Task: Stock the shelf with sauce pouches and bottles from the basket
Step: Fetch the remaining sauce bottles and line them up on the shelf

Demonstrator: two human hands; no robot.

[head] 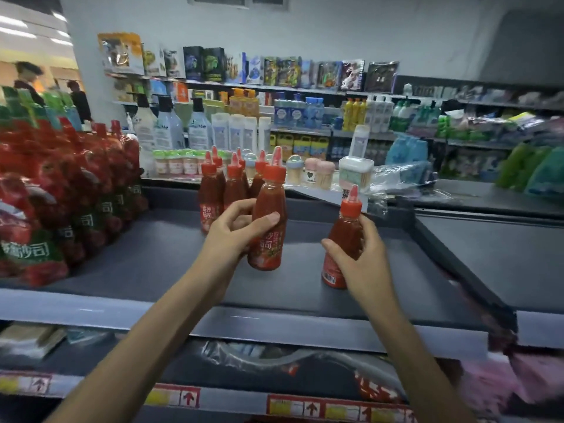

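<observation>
My left hand (235, 230) grips a red sauce bottle (270, 206) with a red nozzle cap, held just above the dark grey shelf (158, 257). My right hand (363, 257) grips a second red sauce bottle (346, 227), whose base is at the shelf surface further right. Behind the left bottle, several matching sauce bottles (213, 190) stand grouped near the shelf's back. Rows of red sauce pouches (61, 203) with green labels fill the shelf's left side. The basket is not in view.
A dark divider (457, 264) bounds the shelf on the right. Toothpick jars (317, 174) and a white box (355, 175) stand behind the shelf. A far aisle holds detergent and shampoo bottles (232, 129). Lower shelves with price tags (311, 407) lie below my arms. People (27, 77) stand far left.
</observation>
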